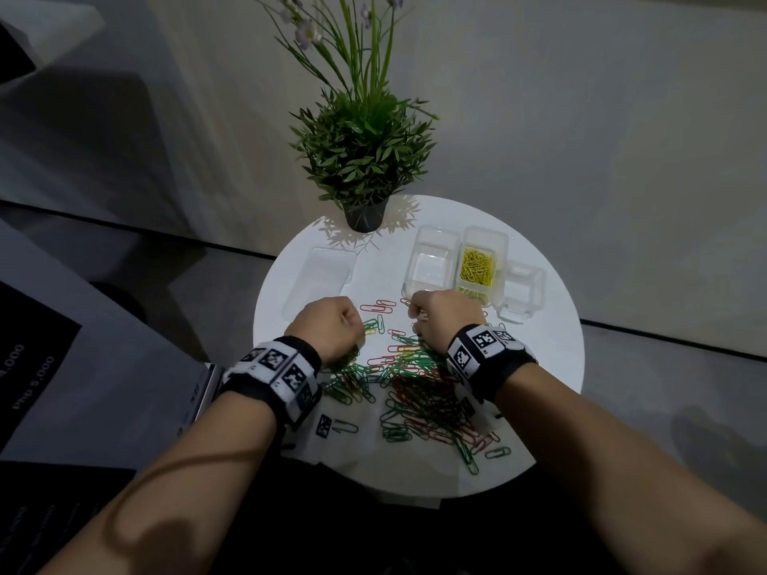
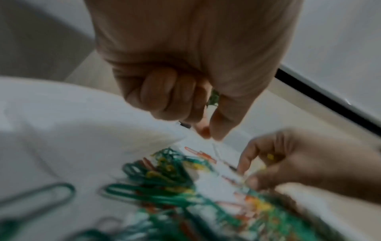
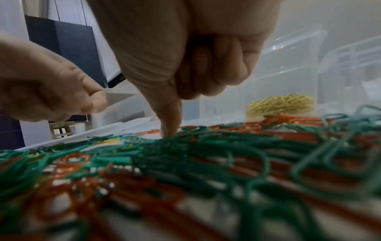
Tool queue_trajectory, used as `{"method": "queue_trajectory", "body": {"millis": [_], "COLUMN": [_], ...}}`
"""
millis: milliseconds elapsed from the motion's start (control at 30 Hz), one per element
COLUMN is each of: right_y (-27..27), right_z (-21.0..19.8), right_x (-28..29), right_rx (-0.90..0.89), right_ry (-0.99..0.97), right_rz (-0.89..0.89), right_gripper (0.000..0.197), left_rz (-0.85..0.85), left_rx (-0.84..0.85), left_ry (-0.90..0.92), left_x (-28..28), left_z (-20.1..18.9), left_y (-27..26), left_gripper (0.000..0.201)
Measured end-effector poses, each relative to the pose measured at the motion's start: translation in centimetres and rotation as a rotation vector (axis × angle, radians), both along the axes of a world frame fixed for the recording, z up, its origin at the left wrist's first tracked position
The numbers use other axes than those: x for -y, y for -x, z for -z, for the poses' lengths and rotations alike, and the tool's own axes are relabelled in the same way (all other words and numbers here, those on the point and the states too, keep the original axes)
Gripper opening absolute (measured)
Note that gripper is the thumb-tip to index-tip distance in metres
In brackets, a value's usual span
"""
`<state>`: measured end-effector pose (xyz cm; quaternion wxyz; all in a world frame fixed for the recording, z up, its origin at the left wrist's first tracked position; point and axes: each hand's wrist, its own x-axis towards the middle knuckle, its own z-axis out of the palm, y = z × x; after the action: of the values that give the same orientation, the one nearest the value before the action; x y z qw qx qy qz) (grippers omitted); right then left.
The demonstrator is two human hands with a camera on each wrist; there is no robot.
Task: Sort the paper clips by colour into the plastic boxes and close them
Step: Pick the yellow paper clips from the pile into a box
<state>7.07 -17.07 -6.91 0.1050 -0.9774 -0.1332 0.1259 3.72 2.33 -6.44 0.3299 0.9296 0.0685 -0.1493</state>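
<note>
Head view: my left hand (image 1: 332, 325) is fisted at the pile's left edge, and my right hand (image 1: 444, 321) is curled over its far edge. The mixed heap of paper clips (image 1: 415, 392) lies under and behind both hands, toward my body. Beyond my right hand, nearly touching it, stands the box of yellow clips (image 1: 477, 265); an empty box (image 1: 431, 263) stands just left of it and a third box (image 1: 521, 292) to the right. A flat lid (image 1: 321, 280) lies beyond my left hand. The right hand is nearer the boxes. The pot plant (image 1: 365, 159) is farther back. A dark board at far left reads partly "5.000".

Left wrist view: the left hand (image 2: 185, 91) is clenched on green clips, with a bit of green showing between fingers and thumb. The right hand (image 2: 288, 163) pinches at the pile, with yellow showing in its palm.

Right wrist view: the right hand (image 3: 185, 65) has its thumb tip down on the table beside a red clip (image 3: 148, 131), fingers curled. What it holds isn't visible here. The clips' long axes point every way. No brand is legible.
</note>
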Motion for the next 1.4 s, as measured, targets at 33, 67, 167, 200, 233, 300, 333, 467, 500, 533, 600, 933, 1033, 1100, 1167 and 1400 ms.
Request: {"method": "queue_trajectory", "body": {"millis": [33, 67, 167, 200, 233, 300, 333, 467, 500, 533, 600, 933, 1033, 1100, 1167, 1400], "right_y": [0.0, 0.0, 0.0, 0.1, 0.1, 0.0, -0.1, 0.0, 0.3, 0.6, 1.2, 2.1, 2.5, 2.8, 2.8, 3.6], "right_z": [0.0, 0.1, 0.2, 0.3, 0.4, 0.5, 0.6, 0.8, 0.8, 0.8, 0.7, -0.1, -0.1, 0.0, 0.1, 0.0], "right_x": [0.1, 0.1, 0.0, 0.0, 0.0, 0.0, -0.1, -0.5, -0.4, -0.3, 0.4, 2.1, 2.0, 2.1, 2.3, 1.9], "right_rx": [-0.003, -0.004, -0.003, -0.004, -0.009, -0.027, -0.041, -0.124, -0.143, -0.16, -0.196, -0.305, -0.247, -0.22, -0.188, -0.156], "right_ry": [0.004, 0.009, 0.008, 0.004, 0.004, 0.008, 0.016, 0.086, 0.078, 0.048, -0.072, -0.442, -0.213, -0.149, -0.138, -0.09], "right_rz": [0.002, 0.0, 0.0, 0.003, 0.01, 0.021, 0.02, -0.06, -0.071, -0.064, -0.01, 0.199, 0.056, 0.038, 0.054, 0.017], "right_gripper": [0.016, 0.014, 0.012, 0.011, 0.011, 0.01, 0.011, 0.017, 0.016, 0.015, 0.013, 0.025, 0.017, 0.015, 0.018, 0.009], "left_rz": [0.065, 0.131, 0.254, 0.268, 0.283, 0.326, 0.348, 0.368, 0.327, 0.268, 0.15, 0.006, 0.066, 0.119, 0.178, 0.277], "left_rx": [0.028, 0.058, 0.114, 0.119, 0.121, 0.117, 0.109, 0.096, 0.092, 0.082, 0.055, -0.07, -0.06, -0.033, 0.001, 0.053], "left_ry": [-0.124, -0.235, -0.387, -0.402, -0.421, -0.473, -0.494, -0.44, -0.377, -0.299, -0.119, 0.364, 0.24, 0.137, -0.024, -0.257], "left_x": [0.1, 0.3, 0.6, 0.7, 0.8, 1.1, 1.3, 1.4, 1.2, 1.1, 0.8, 1.8, 2.5, 2.9, 3.3, 4.0], "left_z": [0.3, 0.5, 0.9, 0.8, 0.8, 0.7, 0.6, 0.6, 0.8, 0.8, 0.8, 0.8, 0.6, 0.7, 0.9, 1.4], "left_y": [0.0, 0.1, 0.0, -0.1, -0.2, -0.4, -0.5, -0.4, -0.2, 0.0, 0.3, 1.9, 1.9, 2.1, 2.4, 3.4], "left_gripper": [0.01, 0.011, 0.016, 0.015, 0.014, 0.014, 0.013, 0.006, 0.006, 0.008, 0.019, 0.02, 0.026, 0.025, 0.02, 0.008]}}
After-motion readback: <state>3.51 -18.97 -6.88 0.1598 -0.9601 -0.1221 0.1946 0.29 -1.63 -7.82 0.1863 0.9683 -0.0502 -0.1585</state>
